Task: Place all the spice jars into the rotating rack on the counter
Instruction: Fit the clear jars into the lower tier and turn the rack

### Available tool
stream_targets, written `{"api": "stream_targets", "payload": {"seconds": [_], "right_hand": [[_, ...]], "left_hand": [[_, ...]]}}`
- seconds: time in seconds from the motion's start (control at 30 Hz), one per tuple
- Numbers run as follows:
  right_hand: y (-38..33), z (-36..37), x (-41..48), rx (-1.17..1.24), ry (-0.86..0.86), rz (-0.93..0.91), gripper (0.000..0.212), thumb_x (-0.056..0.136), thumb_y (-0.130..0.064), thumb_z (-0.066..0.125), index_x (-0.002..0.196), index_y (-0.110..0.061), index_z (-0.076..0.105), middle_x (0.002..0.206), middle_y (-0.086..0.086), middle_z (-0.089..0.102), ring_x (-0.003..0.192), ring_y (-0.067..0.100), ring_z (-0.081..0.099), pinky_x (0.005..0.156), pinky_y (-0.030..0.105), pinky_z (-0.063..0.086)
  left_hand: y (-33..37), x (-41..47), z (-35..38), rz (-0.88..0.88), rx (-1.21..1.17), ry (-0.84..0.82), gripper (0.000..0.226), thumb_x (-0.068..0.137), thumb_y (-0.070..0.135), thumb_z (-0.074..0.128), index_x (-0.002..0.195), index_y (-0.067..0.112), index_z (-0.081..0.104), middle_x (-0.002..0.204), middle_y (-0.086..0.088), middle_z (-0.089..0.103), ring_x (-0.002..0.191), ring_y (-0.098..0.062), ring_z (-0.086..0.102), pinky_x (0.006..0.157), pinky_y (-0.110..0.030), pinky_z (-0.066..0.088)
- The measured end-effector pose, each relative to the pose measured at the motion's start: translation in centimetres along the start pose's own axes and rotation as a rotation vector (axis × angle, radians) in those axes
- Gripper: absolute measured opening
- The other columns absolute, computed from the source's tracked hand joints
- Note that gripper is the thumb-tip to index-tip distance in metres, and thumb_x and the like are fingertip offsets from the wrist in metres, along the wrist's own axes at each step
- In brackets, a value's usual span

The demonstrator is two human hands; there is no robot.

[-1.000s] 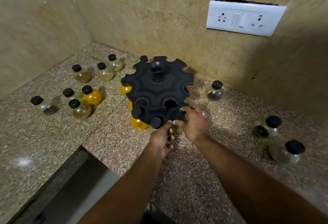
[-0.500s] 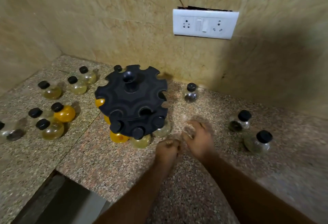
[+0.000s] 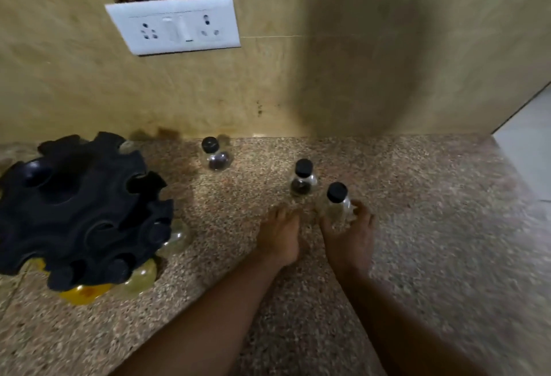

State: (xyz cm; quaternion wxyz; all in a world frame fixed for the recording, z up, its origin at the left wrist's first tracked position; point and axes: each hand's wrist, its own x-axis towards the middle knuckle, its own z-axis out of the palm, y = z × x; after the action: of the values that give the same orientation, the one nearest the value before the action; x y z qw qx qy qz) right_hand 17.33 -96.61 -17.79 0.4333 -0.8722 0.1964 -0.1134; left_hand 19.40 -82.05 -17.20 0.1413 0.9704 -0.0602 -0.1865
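Note:
The black rotating rack [image 3: 77, 211] stands at the left on the speckled counter [image 3: 432, 226], with several yellow and orange jars [image 3: 140, 278] hanging in its lower slots. Three loose glass jars with black caps stand to its right. My right hand [image 3: 348, 235] wraps around the nearest clear jar [image 3: 335, 204], fingers on both sides of it. Just behind stands a jar with dark spice [image 3: 302, 180]. A third dark-spice jar [image 3: 214, 155] is near the wall. My left hand [image 3: 278, 234] hovers beside the right one with its fingers loosely curled and nothing in it.
A tiled wall rises behind the counter with a white socket plate [image 3: 176, 25] on it. The counter's right end [image 3: 512, 167] meets a pale floor area. The view is motion-blurred.
Both hands left the rack and moved right. The right hand has closed around the nearest clear jar. The camera swung right, so the jars left of the rack dropped out of view.

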Motion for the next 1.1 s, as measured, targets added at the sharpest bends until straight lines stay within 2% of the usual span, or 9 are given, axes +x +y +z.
{"api": "stream_targets", "payload": {"seconds": [0.13,0.37,0.57,0.67,0.73,0.8,0.93,1.0,1.1], "right_hand": [[0.5,-0.5,2.9,0.032,-0.061,0.019,0.084,0.082,-0.043,0.079,0.152,-0.029,0.033,0.153,0.005,0.040,0.139,0.026,0.040,0.099,0.035,0.035],[0.8,0.2,5.2,0.021,-0.136,-0.059,0.066,0.084,-0.037,0.077,0.142,-0.033,0.046,0.144,-0.003,0.048,0.130,0.020,0.048,0.094,0.034,0.040],[1.0,0.4,4.5,0.031,-0.108,-0.097,0.054,0.084,-0.037,0.077,0.133,-0.032,0.054,0.132,-0.006,0.054,0.119,0.019,0.053,0.090,0.039,0.048],[0.6,0.2,3.7,0.000,-0.108,-0.107,0.056,0.084,-0.039,0.078,0.135,-0.031,0.055,0.131,-0.004,0.055,0.119,0.019,0.053,0.087,0.035,0.045],[0.2,0.2,3.1,-0.006,-0.127,-0.128,0.056,0.083,-0.044,0.077,0.134,-0.032,0.056,0.130,-0.005,0.056,0.117,0.016,0.053,0.085,0.032,0.043],[-0.6,0.7,2.2,-0.010,-0.169,-0.167,0.057,0.083,-0.048,0.076,0.135,-0.033,0.056,0.131,-0.007,0.055,0.118,0.016,0.053,0.088,0.035,0.048],[-2.9,2.1,0.5,-0.020,-0.286,-0.235,0.057,0.083,-0.042,0.078,0.135,-0.029,0.057,0.133,-0.005,0.056,0.118,0.017,0.055,0.091,0.035,0.048],[-4.5,3.0,-0.3,-0.004,-0.356,-0.278,0.050,0.082,-0.037,0.080,0.128,-0.030,0.062,0.129,-0.006,0.059,0.116,0.015,0.056,0.088,0.030,0.045],[-7.2,4.8,-1.7,0.017,-0.481,-0.385,0.042,0.079,-0.037,0.079,0.118,-0.035,0.064,0.113,-0.013,0.062,0.105,0.012,0.060,0.086,0.032,0.049]], "left_hand": [[1.1,1.4,1.2,-0.032,0.091,-0.197,0.111,0.081,0.069,0.063,0.160,0.026,-0.002,0.167,-0.018,-0.011,0.153,-0.043,-0.010,0.118,-0.059,0.021],[0.8,2.3,2.3,-0.036,0.094,-0.184,0.118,0.076,0.075,0.064,0.159,0.033,-0.008,0.167,-0.011,-0.020,0.152,-0.040,-0.015,0.117,-0.062,0.019],[0.7,2.3,2.3,-0.036,0.050,-0.172,0.116,0.076,0.072,0.067,0.159,0.034,-0.004,0.168,-0.009,-0.017,0.153,-0.038,-0.014,0.117,-0.061,0.019],[0.1,1.8,2.6,-0.055,-0.041,0.042,0.089,0.086,0.054,0.065,0.158,0.028,0.018,0.167,-0.010,0.012,0.153,-0.034,0.010,0.116,-0.052,0.029],[-0.8,1.7,2.4,-0.177,-0.212,0.234,0.066,0.092,0.034,0.063,0.152,0.024,0.036,0.156,-0.008,0.038,0.143,-0.030,0.034,0.112,-0.044,0.038],[-1.9,1.0,1.0,-0.369,-0.566,0.349,0.055,0.093,0.029,0.065,0.145,0.020,0.047,0.142,-0.006,0.055,0.126,-0.026,0.053,0.104,-0.040,0.046],[-4.3,-0.9,-2.1,-0.698,-1.334,0.587,0.030,0.096,0.032,0.062,0.123,0.019,0.060,0.119,0.000,0.064,0.093,-0.016,0.060,0.078,-0.028,0.047],[-6.0,-1.8,-2.9,-0.751,-1.619,0.657,0.035,0.093,0.041,0.060,0.119,0.019,0.068,0.118,-0.003,0.068,0.099,-0.020,0.063,0.089,-0.034,0.051],[-9.4,-2.5,-2.0,-0.772,-1.956,0.683,0.070,0.071,0.074,0.066,0.122,0.025,0.069,0.119,-0.004,0.072,0.107,-0.027,0.068,0.098,-0.049,0.053]]}}
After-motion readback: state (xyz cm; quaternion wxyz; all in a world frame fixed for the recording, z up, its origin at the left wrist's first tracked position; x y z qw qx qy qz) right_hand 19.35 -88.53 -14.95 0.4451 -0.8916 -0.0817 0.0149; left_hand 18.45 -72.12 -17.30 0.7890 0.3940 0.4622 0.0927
